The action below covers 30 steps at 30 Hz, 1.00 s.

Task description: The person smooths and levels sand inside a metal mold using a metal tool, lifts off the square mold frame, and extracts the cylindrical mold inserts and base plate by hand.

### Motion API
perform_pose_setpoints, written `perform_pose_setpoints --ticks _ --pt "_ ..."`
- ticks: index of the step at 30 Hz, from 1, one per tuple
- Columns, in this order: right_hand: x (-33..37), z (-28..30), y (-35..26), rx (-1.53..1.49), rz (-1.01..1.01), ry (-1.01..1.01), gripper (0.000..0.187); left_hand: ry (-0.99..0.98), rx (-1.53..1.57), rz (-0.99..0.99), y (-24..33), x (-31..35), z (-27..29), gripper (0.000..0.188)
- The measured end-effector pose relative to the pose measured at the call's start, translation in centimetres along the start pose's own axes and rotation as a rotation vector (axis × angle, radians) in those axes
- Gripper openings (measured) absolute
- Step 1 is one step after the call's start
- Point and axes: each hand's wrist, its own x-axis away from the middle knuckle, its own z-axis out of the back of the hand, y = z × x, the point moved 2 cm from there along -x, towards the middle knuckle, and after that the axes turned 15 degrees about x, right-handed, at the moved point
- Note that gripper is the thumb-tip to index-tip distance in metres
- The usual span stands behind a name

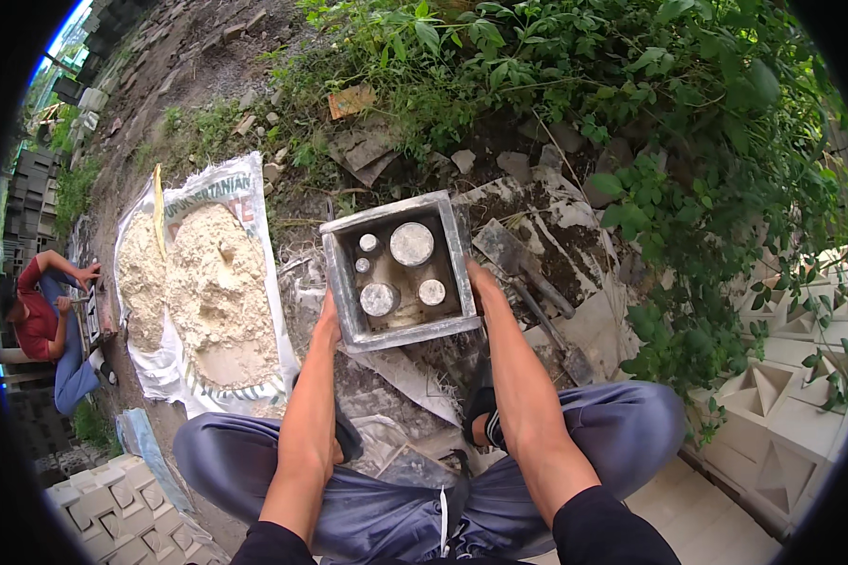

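A square grey box mould is held up in front of me, its open top facing me. Inside it stand several round posts of different widths, the widest near the far right corner. My left hand grips the mould's left wall and my right hand its right wall. The fingers of both hands are mostly hidden beneath and behind the walls. Just right of the mould, a flat trowel and a second trowel lie on the ground.
Left of the mould, a pale, sandy powder is heaped on a white sack. A person in a red shirt sits far left. Patterned pale blocks stand at right, more blocks lower left. Green plants overhang the far right.
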Motion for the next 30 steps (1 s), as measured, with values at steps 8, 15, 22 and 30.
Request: perform_pose_setpoints --ticks 8,15,22,30 --pt "8.6 0.1 -3.5 -0.373 0.173 -0.385 0.075 -0.010 -0.075 0.027 -1.3 -3.6 4.1 0.056" --pt "10.3 -1.1 -6.0 -0.324 0.286 -0.292 0.068 -0.153 0.151 -0.088 -3.1 -9.7 12.2 0.061" --pt "10.1 1.0 -4.6 -0.168 0.049 -0.017 0.085 -0.057 0.069 -0.036 -1.4 -2.5 4.0 0.089" --pt "13.9 0.3 -7.1 -0.138 0.208 -0.082 0.100 -0.086 -0.159 -0.199 -0.9 -0.6 2.7 0.098"
